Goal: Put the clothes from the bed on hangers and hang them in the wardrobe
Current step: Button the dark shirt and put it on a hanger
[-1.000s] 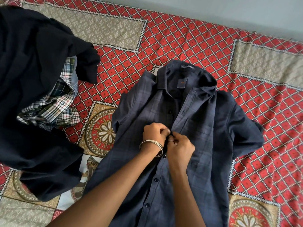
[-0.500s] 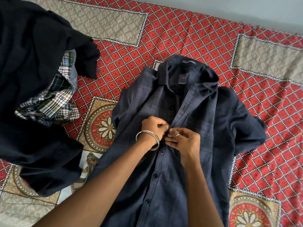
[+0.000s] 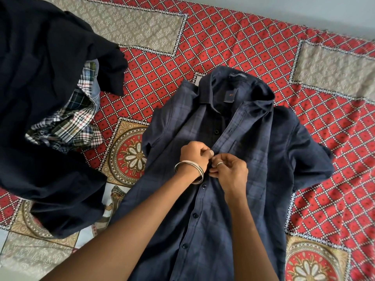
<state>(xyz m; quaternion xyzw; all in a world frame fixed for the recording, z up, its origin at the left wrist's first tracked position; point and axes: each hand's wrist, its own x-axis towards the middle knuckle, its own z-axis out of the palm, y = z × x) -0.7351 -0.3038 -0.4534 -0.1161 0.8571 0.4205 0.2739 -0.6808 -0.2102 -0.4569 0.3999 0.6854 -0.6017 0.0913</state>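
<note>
Lying flat on the patterned bedspread (image 3: 233,43) in the head view, the navy checked shirt (image 3: 274,159) has its collar toward the far edge. Both hands stay at the placket as in the earlier frames: the left hand (image 3: 194,157), with bangles (image 3: 189,169) on its wrist, pinches the shirt's left edge, and the right hand (image 3: 229,171), fingers curled, pinches the other edge at a button. Since half a second ago the right wrist has turned slightly, showing the ring (image 3: 219,164). A dark garment (image 3: 40,78) and a plaid shirt (image 3: 67,122) lie heaped at left.
</note>
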